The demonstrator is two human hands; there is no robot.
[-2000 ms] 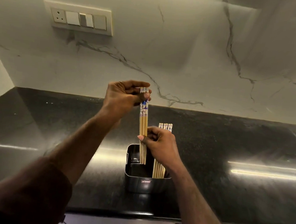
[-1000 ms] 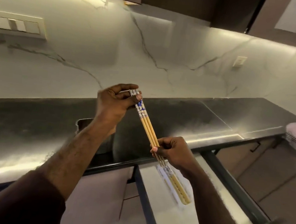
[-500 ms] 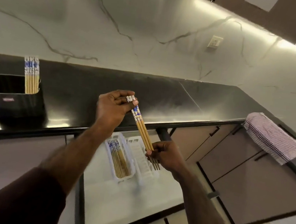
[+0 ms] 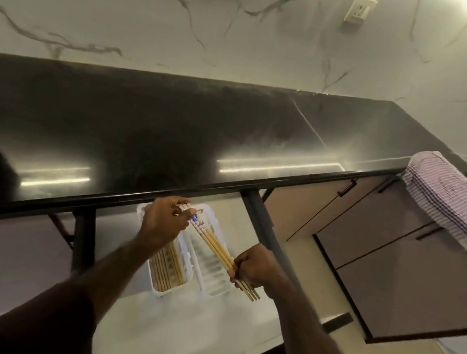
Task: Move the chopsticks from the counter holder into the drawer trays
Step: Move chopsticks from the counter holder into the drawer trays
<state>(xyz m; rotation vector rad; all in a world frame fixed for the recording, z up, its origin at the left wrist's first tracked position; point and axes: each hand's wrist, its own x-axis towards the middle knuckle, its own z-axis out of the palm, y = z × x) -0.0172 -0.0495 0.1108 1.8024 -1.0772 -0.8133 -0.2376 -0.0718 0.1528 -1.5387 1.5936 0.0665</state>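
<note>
Hands (image 4: 164, 221) hold chopsticks (image 4: 213, 245), seemingly over tray (image 4: 216, 289).

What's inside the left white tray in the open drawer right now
The left tray holds a row of chopsticks lying lengthwise. Its far end is covered by the left hand, so what lies there cannot be seen.

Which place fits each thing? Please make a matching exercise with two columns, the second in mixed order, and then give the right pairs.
Things:
1. bundle of chopsticks
2. left tray
3. right tray
4. striped cloth

Places or states:
A. on the counter's right end
B. held by left hand and right hand
C. already holds chopsticks
D. in the drawer, no chopsticks in it yet

Pairs: 1-B, 2-C, 3-D, 4-A
</note>
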